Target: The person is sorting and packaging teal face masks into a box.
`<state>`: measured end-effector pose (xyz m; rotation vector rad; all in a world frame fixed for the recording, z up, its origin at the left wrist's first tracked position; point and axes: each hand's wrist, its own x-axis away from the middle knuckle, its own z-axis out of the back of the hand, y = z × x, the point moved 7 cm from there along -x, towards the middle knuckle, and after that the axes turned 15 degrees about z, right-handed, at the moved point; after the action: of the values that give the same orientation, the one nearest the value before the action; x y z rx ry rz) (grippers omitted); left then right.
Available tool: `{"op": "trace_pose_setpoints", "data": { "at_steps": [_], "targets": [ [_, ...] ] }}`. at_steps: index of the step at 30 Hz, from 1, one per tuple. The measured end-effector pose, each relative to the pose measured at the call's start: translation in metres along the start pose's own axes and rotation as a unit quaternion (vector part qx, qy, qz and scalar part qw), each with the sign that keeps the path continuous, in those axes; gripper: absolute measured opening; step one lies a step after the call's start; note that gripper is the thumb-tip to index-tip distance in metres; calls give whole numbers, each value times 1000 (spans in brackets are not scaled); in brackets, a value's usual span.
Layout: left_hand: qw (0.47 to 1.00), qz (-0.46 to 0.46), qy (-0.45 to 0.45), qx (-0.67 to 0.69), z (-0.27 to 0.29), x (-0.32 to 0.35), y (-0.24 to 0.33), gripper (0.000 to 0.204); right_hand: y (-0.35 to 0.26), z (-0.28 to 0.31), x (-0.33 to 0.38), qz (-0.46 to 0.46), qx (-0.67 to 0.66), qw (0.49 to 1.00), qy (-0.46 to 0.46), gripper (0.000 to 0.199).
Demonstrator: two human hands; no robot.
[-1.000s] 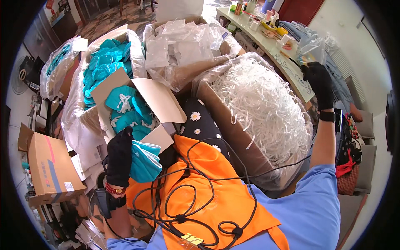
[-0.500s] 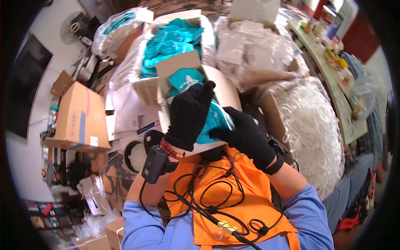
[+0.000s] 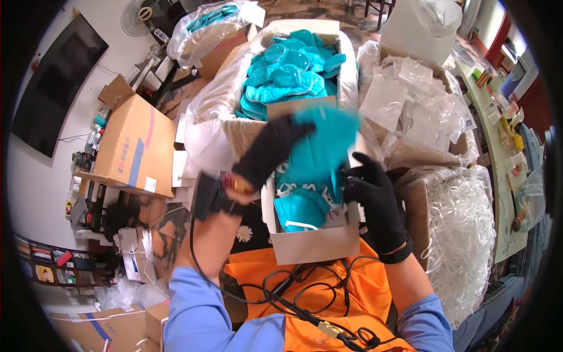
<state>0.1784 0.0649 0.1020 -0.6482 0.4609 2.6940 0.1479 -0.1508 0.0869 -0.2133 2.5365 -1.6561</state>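
Observation:
My left hand [image 3: 272, 149], in a black glove, is closed on the edge of a teal face mask [image 3: 331, 144]. Motion smears that mask above an open white carton [image 3: 314, 247] on my lap. My right hand [image 3: 378, 202], also black-gloved, hovers at the carton's right side, fingers apart and curved, close to the held mask. Whether its fingertips touch the mask I cannot tell. Inside the carton lie more teal masks, among them a cup-shaped one [image 3: 300, 210] with a white strap. The held mask and my left hand hide part of the carton.
Beyond the carton stands a lined box [image 3: 349, 76] heaped with teal masks. To the right are a box of clear plastic packets [image 3: 384, 102] and one of white straps [image 3: 460, 223]. A large cardboard box [image 3: 138, 146] stands left. Black cables [image 3: 293, 276] lie across my orange apron.
My left hand now holds a mask raised over the carton. My right hand has drawn away to the right with its fingers spread. The whole view has shifted, showing more of the carton's inside.

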Motion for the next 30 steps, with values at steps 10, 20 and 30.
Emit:
{"op": "trace_pose_setpoints", "data": {
  "at_steps": [10, 20, 30],
  "targets": [
    [962, 272, -6, 15, -37, -47, -54, 34, 30, -2, 34, 234, 423, 842, -239, 35],
    [847, 519, 33, 114, -80, 25, -77, 53, 37, -25, -21, 343, 701, 605, -159, 40],
    [887, 353, 109, 277, 39, 19, -6, 15, -40, -30, 3, 454, 518, 679, -256, 25]
  ]
}}
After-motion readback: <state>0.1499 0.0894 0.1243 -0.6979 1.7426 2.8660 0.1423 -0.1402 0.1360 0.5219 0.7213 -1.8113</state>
